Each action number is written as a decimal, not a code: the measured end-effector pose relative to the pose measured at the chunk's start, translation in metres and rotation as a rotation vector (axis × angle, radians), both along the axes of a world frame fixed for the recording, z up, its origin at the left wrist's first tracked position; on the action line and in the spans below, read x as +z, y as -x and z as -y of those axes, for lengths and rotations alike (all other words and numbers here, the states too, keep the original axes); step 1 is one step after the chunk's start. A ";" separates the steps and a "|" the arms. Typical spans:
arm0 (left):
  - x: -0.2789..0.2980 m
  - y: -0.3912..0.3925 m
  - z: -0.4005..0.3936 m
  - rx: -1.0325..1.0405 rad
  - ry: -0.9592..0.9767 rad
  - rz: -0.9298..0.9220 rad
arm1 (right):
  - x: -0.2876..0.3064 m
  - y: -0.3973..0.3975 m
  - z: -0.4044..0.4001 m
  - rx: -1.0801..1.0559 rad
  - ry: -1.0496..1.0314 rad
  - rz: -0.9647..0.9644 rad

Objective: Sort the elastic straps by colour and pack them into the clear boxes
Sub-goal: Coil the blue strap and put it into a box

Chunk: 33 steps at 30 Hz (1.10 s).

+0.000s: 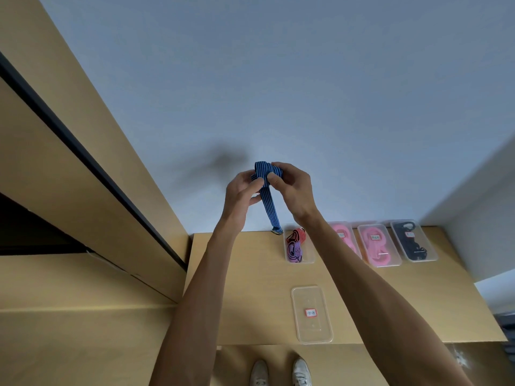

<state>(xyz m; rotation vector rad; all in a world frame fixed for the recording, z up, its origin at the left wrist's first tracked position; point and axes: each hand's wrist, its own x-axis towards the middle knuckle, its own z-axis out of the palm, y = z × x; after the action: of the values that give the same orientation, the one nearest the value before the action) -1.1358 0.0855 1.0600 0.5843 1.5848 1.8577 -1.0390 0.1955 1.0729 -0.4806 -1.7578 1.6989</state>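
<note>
The blue striped strap [264,174] was in the middle of the frame, held up in the air in front of a pale wall [278,79]. Its upper part was folded into a small bundle between both hands, and one loose end hung down to just over the far edge of the bench [239,288]. The left hand [242,196] pinched the bundle from the left side with curled fingers and thumb. The right hand [292,188] pinched it from the right side, its fingers bent over the top of the fold.

Below the hands, at the back of the bench, stood an open clear box [299,250] with a purple strap [294,250] inside and a red striped strap [297,234] at its far end. To the right of it, in a row, were two closed boxes with pink straps [379,245], the first of them partly hidden behind the right forearm, and one closed box with a black strap [413,240]. Each closed box carried a small label, too small to read.

Nearer to the lower edge of the frame lay a clear lid [312,314] with a red-edged label, alone on the bench. Two light shoes [280,371] showed on the floor at the bottom.
</note>
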 end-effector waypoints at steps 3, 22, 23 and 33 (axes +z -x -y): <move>-0.004 -0.005 -0.001 -0.089 0.130 -0.068 | 0.002 -0.001 -0.002 -0.001 0.069 -0.030; -0.006 -0.002 0.001 0.005 -0.017 0.026 | 0.000 -0.003 -0.001 -0.051 0.017 0.144; -0.006 -0.002 0.001 -0.006 -0.015 0.013 | 0.001 -0.003 -0.001 -0.059 0.023 0.139; -0.008 0.001 -0.002 -0.041 0.066 -0.031 | -0.003 -0.003 0.006 -0.041 -0.004 0.114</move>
<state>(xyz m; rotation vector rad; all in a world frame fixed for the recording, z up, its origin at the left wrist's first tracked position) -1.1368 0.0875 1.0517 0.6140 1.6363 1.7672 -1.0363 0.1895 1.0697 -0.6183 -1.8189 1.6682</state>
